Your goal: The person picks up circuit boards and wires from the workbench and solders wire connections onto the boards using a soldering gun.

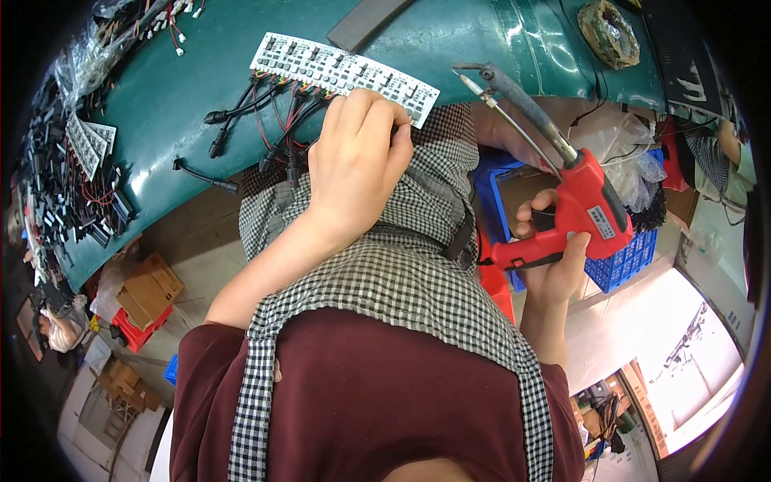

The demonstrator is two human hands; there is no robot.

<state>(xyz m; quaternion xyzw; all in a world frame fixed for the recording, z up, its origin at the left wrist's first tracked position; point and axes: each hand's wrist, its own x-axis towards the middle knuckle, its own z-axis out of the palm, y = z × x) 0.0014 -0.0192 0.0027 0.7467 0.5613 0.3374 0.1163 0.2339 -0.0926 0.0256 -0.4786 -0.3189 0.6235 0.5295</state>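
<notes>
- The left hand (357, 161) lies on the near edge of the green table (185, 96). Its fingers are curled and pressed down on the right end of a long white circuit board strip (341, 72).
- The strip lies flat on the table. Its long side runs from far left to near right. Most of it sticks out to the left of the hand.
- Red and black wires (265, 120) hang from the near side of the strip, just left of the hand. They end in small black plugs.
- The right hand (554, 257) is wrapped tight around the grip of a red soldering gun (578, 209). One finger rests at the trigger.
- The gun is held up in the air, to the right of the left hand and apart from it. Its long metal tip (474, 80) points far and to the left, toward the right end of the strip, but does not touch it.
- The left fingertips are tucked under, so I cannot tell how they grip the strip.
- A checked apron (401, 265) hides the space under the table edge.
- More strips and black parts (80, 161) lie at the far left, bent and hard to make out.
</notes>
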